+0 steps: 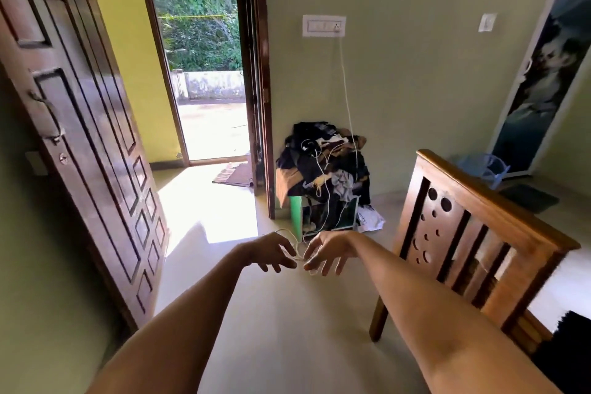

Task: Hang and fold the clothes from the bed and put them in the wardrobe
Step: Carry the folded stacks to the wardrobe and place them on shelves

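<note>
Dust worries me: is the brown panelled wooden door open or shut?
Open: the brown panelled wooden door stands swung inward against the wall, and greenery shows outside beyond it.

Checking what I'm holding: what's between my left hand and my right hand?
A thin white cord spans the gap, its loops pinched by the left hand and the right hand. The head view shows this.

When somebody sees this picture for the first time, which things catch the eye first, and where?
In the centre, the left hand and right hand pinch a thin white cord. Behind them, a dark pile of clothes sits against the wall, beside the bright open doorway. A wooden bed footboard stands at the right.
</note>
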A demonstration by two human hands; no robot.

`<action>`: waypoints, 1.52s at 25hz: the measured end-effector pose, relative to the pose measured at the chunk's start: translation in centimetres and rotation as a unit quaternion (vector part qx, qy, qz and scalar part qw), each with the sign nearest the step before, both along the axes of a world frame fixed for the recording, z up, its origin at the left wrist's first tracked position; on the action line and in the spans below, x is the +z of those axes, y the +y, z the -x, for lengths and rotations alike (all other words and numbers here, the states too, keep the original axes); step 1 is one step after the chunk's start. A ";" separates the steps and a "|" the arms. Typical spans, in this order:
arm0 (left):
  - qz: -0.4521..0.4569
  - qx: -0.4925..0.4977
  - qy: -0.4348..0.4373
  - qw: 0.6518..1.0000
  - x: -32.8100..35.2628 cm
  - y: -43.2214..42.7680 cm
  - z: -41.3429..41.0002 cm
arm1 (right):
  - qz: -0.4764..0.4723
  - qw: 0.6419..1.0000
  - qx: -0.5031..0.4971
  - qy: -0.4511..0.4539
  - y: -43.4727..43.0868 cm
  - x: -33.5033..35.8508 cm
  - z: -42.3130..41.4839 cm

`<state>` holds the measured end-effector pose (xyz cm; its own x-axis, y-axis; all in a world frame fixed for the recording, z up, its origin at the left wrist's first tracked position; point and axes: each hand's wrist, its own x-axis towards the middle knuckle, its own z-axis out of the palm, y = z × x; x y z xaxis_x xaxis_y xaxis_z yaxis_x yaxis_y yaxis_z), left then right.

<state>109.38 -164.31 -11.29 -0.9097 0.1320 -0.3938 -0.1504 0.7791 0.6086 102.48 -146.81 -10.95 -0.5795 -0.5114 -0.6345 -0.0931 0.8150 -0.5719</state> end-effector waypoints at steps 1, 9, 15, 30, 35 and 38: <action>-0.003 -0.007 0.002 1.000 -0.4 -0.4 3.3 | -0.001 1.000 -0.003 -0.004 -0.2 -0.5 3.1; 0.012 -0.081 0.030 0.996 0.2 -2.8 30.0 | 0.031 0.995 -0.088 0.031 -1.4 0.4 26.3; 0.012 -0.130 0.007 0.991 -1.4 -1.8 44.8 | 0.004 0.993 -0.118 0.014 -0.3 -2.0 40.0; 0.041 -0.256 0.002 0.966 -1.5 11.8 82.2 | 0.024 0.963 -0.265 0.036 13.0 -2.2 71.9; 0.013 -0.338 -0.007 0.941 -2.6 23.0 91.2 | 0.020 0.924 -0.381 0.037 22.8 -3.1 76.4; 0.010 -0.390 -0.026 0.920 -3.4 30.2 95.6 | 0.007 0.897 -0.441 0.030 29.1 -4.2 78.3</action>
<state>13.74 -134.13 -14.70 -0.5216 0.7292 -0.4430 0.4310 0.6733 0.6008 24.15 -117.66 -15.20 -0.7956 0.1542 -0.5859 0.5530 0.5797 -0.5984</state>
